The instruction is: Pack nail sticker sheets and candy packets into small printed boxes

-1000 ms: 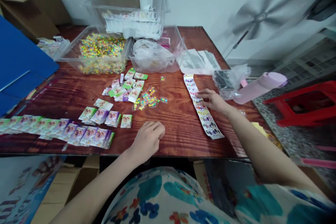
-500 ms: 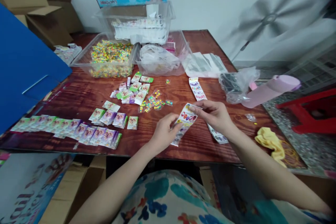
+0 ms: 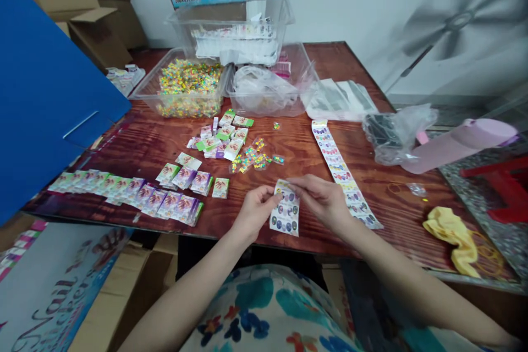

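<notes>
My left hand point(image 3: 254, 210) pinches the left edge of a nail sticker strip point(image 3: 285, 219) printed with rows of small oval designs. At the strip's upper right corner, my right hand point(image 3: 324, 201) has its thumb and fingers closed on it. The strip hangs upright between both hands, above the near part of the table. A second, longer sticker strip point(image 3: 339, 168) lies flat on the wood, running partly behind my right hand. Small candy packets point(image 3: 249, 159) lie beyond my left hand, beside a loose pile of small printed boxes point(image 3: 225, 135).
Rows of small boxes point(image 3: 124, 190) line the table's left side. At the back stand clear bins, one with colourful candy packets point(image 3: 187, 85). A pink bottle point(image 3: 460, 146), a yellow cloth point(image 3: 451, 236) and clear plastic bags point(image 3: 340, 100) lie to the right. A blue panel point(image 3: 49, 82) juts in from the left.
The right hand has shifted from the strip's upper part to its top right corner. The strip now hangs straighter, showing fewer rows. More of the long strip on the table is visible.
</notes>
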### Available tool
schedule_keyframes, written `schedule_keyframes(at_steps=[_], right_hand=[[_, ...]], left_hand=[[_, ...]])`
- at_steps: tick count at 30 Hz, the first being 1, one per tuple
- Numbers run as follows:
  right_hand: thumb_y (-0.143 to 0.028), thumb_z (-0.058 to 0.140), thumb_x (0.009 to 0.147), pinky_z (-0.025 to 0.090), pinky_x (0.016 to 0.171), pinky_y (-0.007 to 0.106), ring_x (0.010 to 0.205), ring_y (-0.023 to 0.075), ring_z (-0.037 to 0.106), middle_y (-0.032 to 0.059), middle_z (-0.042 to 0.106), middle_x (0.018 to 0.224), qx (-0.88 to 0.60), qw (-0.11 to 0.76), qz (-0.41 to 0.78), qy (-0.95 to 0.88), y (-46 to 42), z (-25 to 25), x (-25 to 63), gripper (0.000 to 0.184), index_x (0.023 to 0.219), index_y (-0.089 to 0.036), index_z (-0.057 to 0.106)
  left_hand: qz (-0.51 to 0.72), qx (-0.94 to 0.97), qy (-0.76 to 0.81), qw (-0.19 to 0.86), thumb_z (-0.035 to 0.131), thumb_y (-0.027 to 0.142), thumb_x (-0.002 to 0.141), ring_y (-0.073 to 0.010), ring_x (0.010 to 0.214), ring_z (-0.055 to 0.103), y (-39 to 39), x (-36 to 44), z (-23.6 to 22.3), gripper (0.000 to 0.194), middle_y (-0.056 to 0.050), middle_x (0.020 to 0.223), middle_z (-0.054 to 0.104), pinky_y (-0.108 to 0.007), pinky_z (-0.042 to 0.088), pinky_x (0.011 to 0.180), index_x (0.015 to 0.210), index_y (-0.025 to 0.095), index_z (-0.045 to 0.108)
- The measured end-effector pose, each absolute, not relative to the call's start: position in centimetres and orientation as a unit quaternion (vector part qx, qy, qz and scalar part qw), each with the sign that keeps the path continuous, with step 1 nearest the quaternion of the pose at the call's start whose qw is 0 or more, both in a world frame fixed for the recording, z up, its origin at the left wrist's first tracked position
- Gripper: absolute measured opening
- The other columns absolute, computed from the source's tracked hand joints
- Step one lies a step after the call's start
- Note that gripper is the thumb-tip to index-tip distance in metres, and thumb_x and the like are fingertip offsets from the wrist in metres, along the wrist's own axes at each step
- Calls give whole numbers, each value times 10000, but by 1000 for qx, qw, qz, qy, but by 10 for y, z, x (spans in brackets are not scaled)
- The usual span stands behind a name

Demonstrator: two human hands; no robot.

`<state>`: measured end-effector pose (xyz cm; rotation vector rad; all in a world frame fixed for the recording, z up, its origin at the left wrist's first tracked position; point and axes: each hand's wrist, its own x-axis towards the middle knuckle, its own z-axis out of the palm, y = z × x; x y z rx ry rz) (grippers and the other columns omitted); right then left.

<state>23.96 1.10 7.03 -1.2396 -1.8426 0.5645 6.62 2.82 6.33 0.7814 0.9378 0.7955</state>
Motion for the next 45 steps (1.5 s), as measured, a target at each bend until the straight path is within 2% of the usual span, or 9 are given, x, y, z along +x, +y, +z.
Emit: schedule_keyframes(at_steps=[5,12,18,25,28,35,39,42,45], right_hand=[[-287,508,951,567,911,373,1101,222,639,95,637,1219,-425,336,201,-816,3,67,237,353,1295,-285,589],[-352,577,914,571,909,391,1093,248,649,123,628,1238,-424,307,189,-831,4,58,233,436,1339,-260,548],[-182,448,965,599,802,311,943,188,700,84,703,1083,-419,363,177,-813,2,57,228,406,1352,-280,522],[-319,540,928,583,885,416,1089,273,652,149,612,1274,-418,305,118,-847,-5,49,215,452,1372,-245,505],[-224,459,952,591,870,385,1087,241,658,110,631,1258,-407,335,142,-838,-2,45,214,431,1376,-293,497],[-335,482,940,583,623,335,666,217,697,45,728,774,-502,409,234,-725,19,38,225,244,1032,-265,697],[-438,492,922,541,574,327,603,221,661,30,682,634,-536,430,278,-671,26,27,225,293,944,-228,694],[-477,502,907,536,569,328,576,215,646,17,667,601,-534,450,294,-653,28,20,221,307,924,-231,685],[-499,515,895,538,556,332,547,214,636,5,653,574,-535,463,306,-637,29,14,219,303,918,-246,680]], left_hand=[[380,254,434,776,828,338,592,-113,598,584,30,60,65,320,-4,669,654,-234,426,607,775,124,677],[334,307,396,798,839,294,586,-105,629,597,26,48,78,369,-31,743,698,-218,432,624,875,113,696],[377,334,453,736,761,172,628,-113,590,627,25,47,73,313,4,688,675,-233,477,633,862,150,555],[399,233,485,742,624,245,789,-124,553,636,29,45,78,188,32,688,623,-282,520,628,897,193,479],[384,282,491,729,689,270,750,-128,613,634,28,43,76,265,20,729,627,-274,513,651,931,196,511],[345,639,559,401,560,258,858,-181,784,615,83,20,71,111,-34,790,644,-310,466,781,907,171,610],[185,790,571,128,525,34,794,-309,1122,530,141,5,77,371,-154,1131,613,-432,410,939,1135,148,617],[47,858,508,66,476,-51,772,-332,1218,475,173,4,71,588,-156,1335,496,-465,399,960,1267,250,576],[-23,880,470,63,445,-32,803,-321,1165,528,191,7,63,516,-151,1339,485,-432,430,917,1187,251,644]])
